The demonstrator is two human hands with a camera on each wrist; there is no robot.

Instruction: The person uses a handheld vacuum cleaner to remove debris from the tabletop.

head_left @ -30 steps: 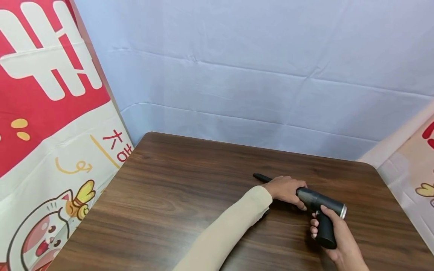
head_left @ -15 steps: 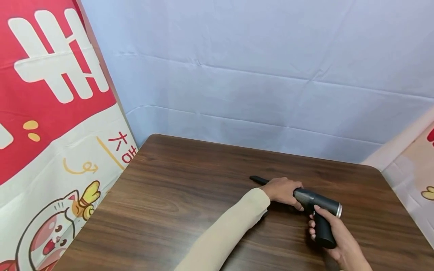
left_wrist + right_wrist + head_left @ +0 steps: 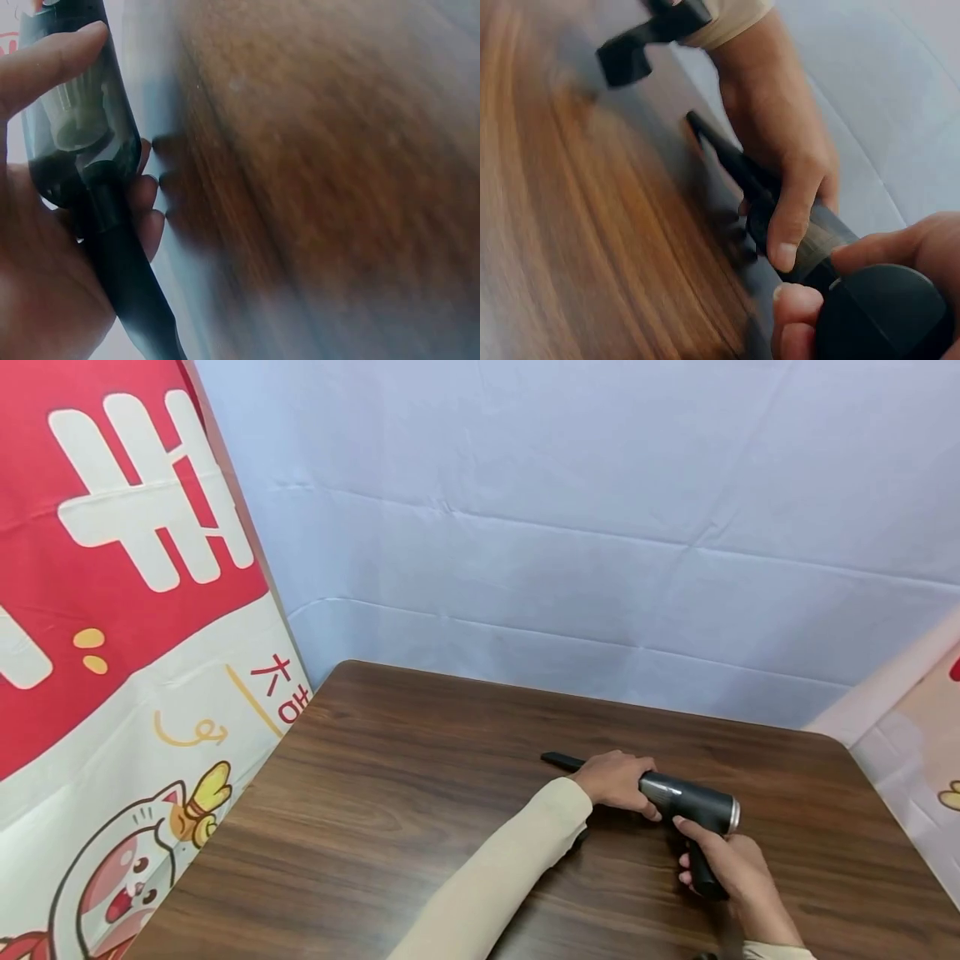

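A black handheld vacuum cleaner (image 3: 697, 802) with a silver rim at its rear is held level above the table. My left hand (image 3: 615, 779) grips its front, round the see-through dust cup (image 3: 79, 112), in which a pale filter shows. From that end juts a narrow black nozzle (image 3: 561, 762), pointing left; the palm lies beside its base in the left wrist view. My right hand (image 3: 738, 868) is wrapped round the handle (image 3: 705, 870), thumb up near the body. The handle's round dark end (image 3: 885, 315) faces the right wrist camera.
Beneath both hands spreads a brown wood-grain table (image 3: 420, 777) with rounded far corners. A pale cloth wall (image 3: 525, 568) stands behind it. On the left hangs a printed red and white banner (image 3: 135, 677).
Both hands have drifted left with the vacuum cleaner, while the head view has shifted slightly left. My right wrist has turned, and its sleeve now shows.
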